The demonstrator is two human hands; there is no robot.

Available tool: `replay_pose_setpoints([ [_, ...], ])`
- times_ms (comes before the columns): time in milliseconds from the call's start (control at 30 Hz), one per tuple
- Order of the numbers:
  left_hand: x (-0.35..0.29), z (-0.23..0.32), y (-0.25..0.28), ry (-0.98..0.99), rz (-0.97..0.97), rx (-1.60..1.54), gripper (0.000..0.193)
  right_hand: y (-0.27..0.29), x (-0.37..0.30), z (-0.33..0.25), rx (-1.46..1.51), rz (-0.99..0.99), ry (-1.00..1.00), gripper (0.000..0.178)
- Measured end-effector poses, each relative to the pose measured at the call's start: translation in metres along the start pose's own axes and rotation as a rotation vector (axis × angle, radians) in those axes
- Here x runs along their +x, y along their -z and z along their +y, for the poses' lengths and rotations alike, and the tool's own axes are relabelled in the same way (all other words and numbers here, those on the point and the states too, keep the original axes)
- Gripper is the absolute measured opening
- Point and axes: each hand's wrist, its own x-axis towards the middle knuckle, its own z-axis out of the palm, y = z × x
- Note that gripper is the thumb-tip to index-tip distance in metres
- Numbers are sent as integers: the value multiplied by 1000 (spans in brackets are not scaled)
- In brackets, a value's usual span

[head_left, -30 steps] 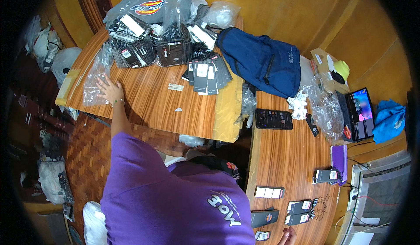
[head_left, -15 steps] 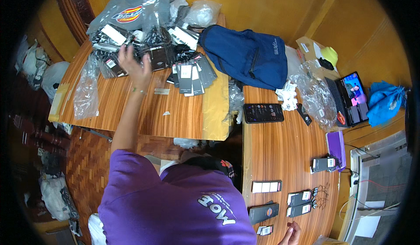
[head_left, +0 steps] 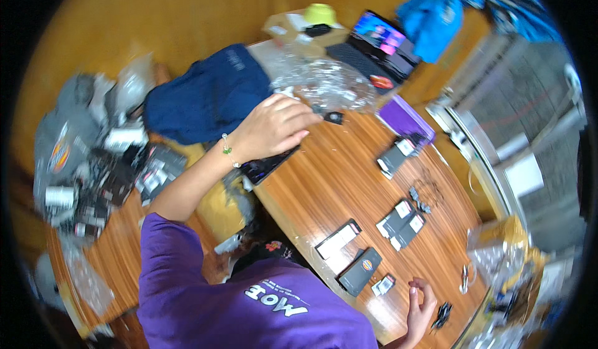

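Note:
Over the far part of the right table reaches my left hand, its fingers stretched out and slightly bent with no object showing in them. It partly covers a dark phone, next to a navy backpack. My right hand hovers near the table's front edge, fingers loosely curved and apart. Close to it are a small stack of tags, a stack of black hang tags, a white-labelled stack and two side-by-side tag bundles. Black strings lie right of that hand.
A laptop, crumpled clear plastic and a purple box line the back. Another tag bundle sits before the box. On the left table are heaped tags and a bagged grey garment. A plastic-wrapped carton stands at right.
The view has swung to the right. My left hand has moved from the heaped tags on the left table to above the phone. More of my right hand now shows.

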Motion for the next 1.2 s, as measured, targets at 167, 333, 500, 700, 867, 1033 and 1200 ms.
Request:
replay_pose_setpoints([
  [167, 75, -15, -50, 58, -259, -481, 20, 8, -18, -13, -144, -26, -65, 24],
  [333, 140, 55, -62, -428, -441, -726, 33, 19, -34, -31, -201, -252, -219, 36],
  [500, 147, 99, -40, -873, -734, -955, 33, 20, -44, -33, -213, -247, -215, 40],
  [700, 122, 86, 35, -1622, -1187, -1250, 28, 31, -51, -23, -196, -264, -270, 43],
  [867, 100, 94, 91, -1698, -1022, -1082, 31, 39, -42, -31, -135, -269, -217, 44],
  [1033, 97, 86, 44, -1619, -968, -1607, 41, 40, -49, -15, -159, -186, -203, 38],
  [1200, 108, 74, 15, -972, -1121, -1592, 43, 38, -88, 37, 310, -696, -440, 35],
])
